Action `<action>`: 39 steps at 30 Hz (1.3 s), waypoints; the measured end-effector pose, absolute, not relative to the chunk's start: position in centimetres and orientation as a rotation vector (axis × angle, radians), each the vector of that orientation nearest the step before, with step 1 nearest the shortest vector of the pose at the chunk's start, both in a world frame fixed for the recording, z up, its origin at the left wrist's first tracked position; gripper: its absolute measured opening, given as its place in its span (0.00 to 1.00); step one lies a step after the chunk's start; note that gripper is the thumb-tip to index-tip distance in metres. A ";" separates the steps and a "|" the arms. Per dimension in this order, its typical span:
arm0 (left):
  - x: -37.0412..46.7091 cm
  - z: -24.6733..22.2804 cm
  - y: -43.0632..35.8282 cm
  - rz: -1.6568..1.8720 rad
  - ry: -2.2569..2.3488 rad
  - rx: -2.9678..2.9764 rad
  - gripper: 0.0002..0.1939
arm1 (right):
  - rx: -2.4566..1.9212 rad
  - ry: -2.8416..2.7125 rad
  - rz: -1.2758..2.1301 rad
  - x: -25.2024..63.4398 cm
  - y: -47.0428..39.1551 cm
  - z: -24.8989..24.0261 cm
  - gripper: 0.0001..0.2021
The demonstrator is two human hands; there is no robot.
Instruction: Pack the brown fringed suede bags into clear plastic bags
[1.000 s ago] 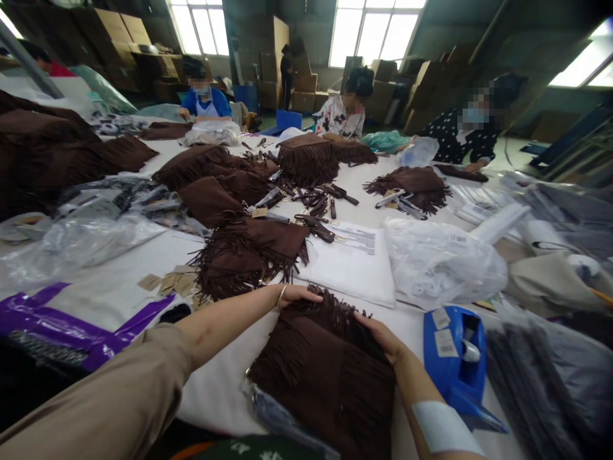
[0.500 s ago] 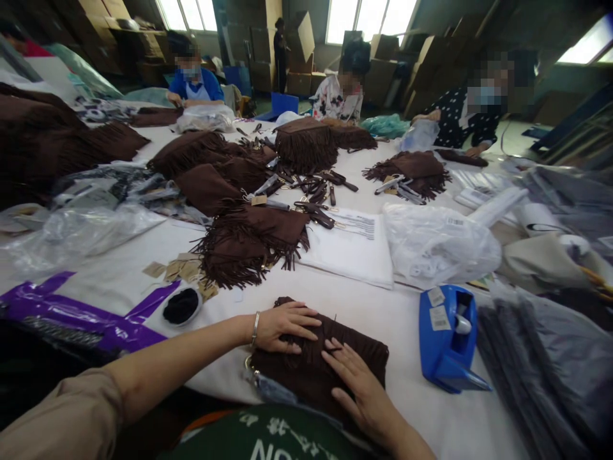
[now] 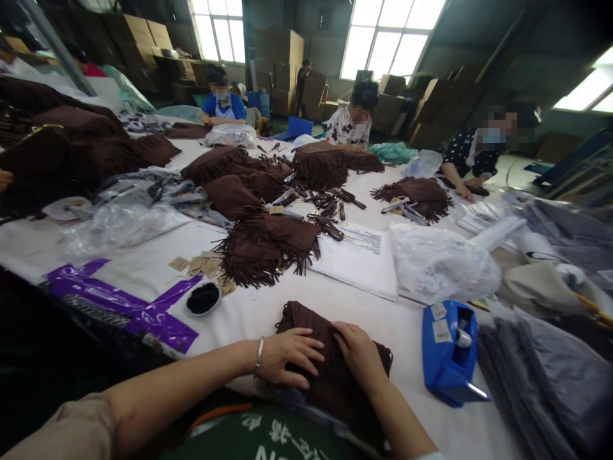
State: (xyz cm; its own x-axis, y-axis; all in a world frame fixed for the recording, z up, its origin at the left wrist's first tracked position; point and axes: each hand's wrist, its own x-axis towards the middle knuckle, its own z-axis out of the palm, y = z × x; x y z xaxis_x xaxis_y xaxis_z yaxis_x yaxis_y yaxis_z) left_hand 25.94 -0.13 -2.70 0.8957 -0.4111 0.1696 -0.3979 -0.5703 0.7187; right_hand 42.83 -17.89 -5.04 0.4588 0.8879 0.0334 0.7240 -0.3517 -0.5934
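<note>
A dark brown fringed bag (image 3: 325,377) lies flat on the white-covered table just in front of me. My left hand (image 3: 290,358), with a bracelet at its wrist, rests on the bag's left part, palm down and fingers spread. Over on its right half, my right hand (image 3: 361,354) presses on the bag with extended fingers, their tips toward the upper middle. Neither hand grasps anything. Some of the bag's lower edge is hidden by my forearm and green apron (image 3: 249,437).
A blue tape dispenser (image 3: 450,354) stands to the right, beside dark plastic sleeves (image 3: 517,377). Left are a small dish with black material (image 3: 204,299) and purple tape (image 3: 163,319). Beyond lie brown fringed bags (image 3: 268,246), straps (image 3: 328,227) and clear plastic (image 3: 440,262). Several co-workers sit across.
My right hand has slid up the bag toward its upper middle. My left hand stays on the left part, shifted slightly down. The view has tilted upward.
</note>
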 end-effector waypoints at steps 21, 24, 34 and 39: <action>14.6 -3.4 15.3 0.328 1.239 2.906 0.11 | -2.109 -1.556 0.268 39.6 -15.6 -7.8 0.28; 14.6 -3.6 15.7 0.291 1.282 2.919 0.08 | -2.111 -1.572 0.205 38.5 -15.7 -8.9 0.29; 30.3 1.0 13.0 0.500 0.203 3.016 0.10 | -2.123 -1.582 -0.052 39.0 -15.2 -9.8 0.29; 43.5 -3.5 9.0 0.441 -0.387 3.232 0.12 | -2.064 -1.475 -0.283 39.3 -14.7 -13.4 0.34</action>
